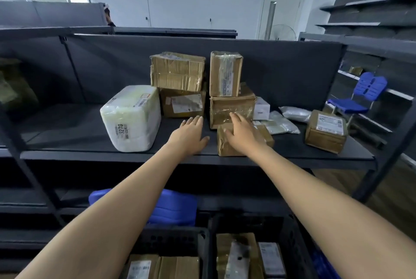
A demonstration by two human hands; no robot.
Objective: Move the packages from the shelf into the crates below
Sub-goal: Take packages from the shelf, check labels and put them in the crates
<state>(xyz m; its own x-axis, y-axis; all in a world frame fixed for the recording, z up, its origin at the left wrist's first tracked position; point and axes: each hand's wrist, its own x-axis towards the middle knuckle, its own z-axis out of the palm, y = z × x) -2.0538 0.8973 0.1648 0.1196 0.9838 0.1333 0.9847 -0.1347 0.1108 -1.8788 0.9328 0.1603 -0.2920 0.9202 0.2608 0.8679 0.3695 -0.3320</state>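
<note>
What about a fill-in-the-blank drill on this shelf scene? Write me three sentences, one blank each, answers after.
1. The right hand rests on a small brown ____ at the shelf edge.
2. The big white parcel carries the number ____.
3. The left hand is open and holds ____.

Missing words: box; 3270; nothing

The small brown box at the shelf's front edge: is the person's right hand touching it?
Touching. In the head view, the right hand lies flat on the small brown box, palm on its top, no gap showing.
</note>
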